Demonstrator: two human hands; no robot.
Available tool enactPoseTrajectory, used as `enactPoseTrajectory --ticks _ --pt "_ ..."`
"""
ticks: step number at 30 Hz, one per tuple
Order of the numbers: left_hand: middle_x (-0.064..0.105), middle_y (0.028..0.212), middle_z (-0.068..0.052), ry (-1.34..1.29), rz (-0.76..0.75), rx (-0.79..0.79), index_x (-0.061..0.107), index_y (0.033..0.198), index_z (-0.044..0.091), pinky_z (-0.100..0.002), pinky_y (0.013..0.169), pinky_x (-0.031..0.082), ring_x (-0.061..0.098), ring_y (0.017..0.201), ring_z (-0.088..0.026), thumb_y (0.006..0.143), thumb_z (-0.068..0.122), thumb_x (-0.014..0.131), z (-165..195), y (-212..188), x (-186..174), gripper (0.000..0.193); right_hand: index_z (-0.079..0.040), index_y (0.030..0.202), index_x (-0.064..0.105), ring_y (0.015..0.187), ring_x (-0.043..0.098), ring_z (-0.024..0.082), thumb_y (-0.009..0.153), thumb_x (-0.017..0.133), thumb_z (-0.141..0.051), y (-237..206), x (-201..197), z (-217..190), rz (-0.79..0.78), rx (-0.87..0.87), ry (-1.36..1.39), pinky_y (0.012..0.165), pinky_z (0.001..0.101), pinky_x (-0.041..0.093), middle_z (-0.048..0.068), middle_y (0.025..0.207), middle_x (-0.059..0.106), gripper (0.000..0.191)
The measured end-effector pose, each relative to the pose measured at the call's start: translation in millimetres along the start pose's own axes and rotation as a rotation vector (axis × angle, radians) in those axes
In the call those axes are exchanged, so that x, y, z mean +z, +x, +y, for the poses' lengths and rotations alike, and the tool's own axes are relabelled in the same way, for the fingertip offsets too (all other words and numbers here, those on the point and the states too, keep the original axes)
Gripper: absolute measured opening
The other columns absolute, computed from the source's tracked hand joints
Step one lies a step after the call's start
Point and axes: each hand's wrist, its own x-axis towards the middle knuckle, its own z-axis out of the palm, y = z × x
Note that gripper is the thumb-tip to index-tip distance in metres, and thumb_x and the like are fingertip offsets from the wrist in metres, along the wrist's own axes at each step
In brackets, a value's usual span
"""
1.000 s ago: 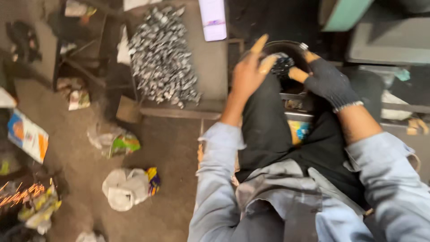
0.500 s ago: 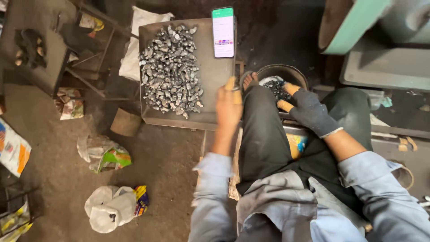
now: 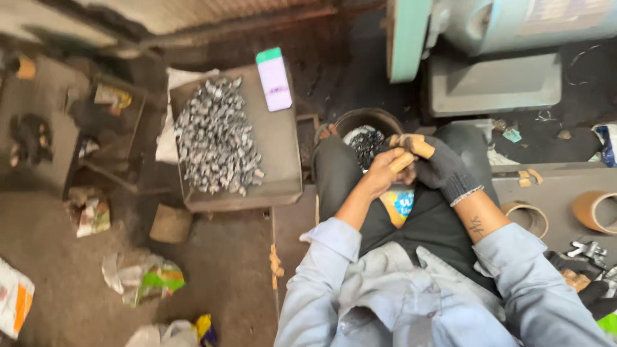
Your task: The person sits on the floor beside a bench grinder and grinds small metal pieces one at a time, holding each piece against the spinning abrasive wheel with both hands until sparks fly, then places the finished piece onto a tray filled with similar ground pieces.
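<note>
Flat grey metal tray (image 3: 283, 154): left of round dark bowl (image 3: 360, 119) | small silvery metal pieces (image 3: 215, 138): heaped on tray | rectangular phone (image 3: 274, 78): on tray's far edge

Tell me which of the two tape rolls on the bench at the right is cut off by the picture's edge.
The far-right tape roll, orange-brown, runs off the right edge. The other tape roll, paler, lies whole in view, nearer the person's right forearm.

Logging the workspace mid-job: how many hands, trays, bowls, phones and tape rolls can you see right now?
Hands: 2, bare left hand and gloved right hand
Metal tray of silvery parts: 1
Round bowl of dark parts: 1
Phone: 1
Tape rolls: 2
Total: 7
</note>
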Motion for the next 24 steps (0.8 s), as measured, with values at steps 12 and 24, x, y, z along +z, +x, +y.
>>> enactPoseTrajectory --ticks 12,24 --pt "0.062 0.078 0.006 -0.6 0.136 -0.007 0.068 0.109 0.013 -0.023 0.053 0.045 0.056 0.062 -0.009 0.104 0.031 0.068 23 127 -38 0.018 -0.007 0.102 0.068 0.067 0.06 0.005 0.09 0.075 -0.02 124 -32 -26 0.2 -0.145 -0.523 0.058 0.0223 0.049 -0.002 0.081 0.068 0.019" --pt "0.077 0.087 -0.005 0.916 0.08 0.131 0.075 0.107 0.002 -0.03 0.067 0.058 0.07 0.076 -0.015 0.096 0.02 0.074 80 39 -39 0.021 0.002 0.129 0.063 0.115 0.058 0.032 0.077 0.083 -0.031 16 25 -67 0.212 -0.884 -1.883 0.097 0.0389 0.048 0.024 0.131 0.062 0.065"
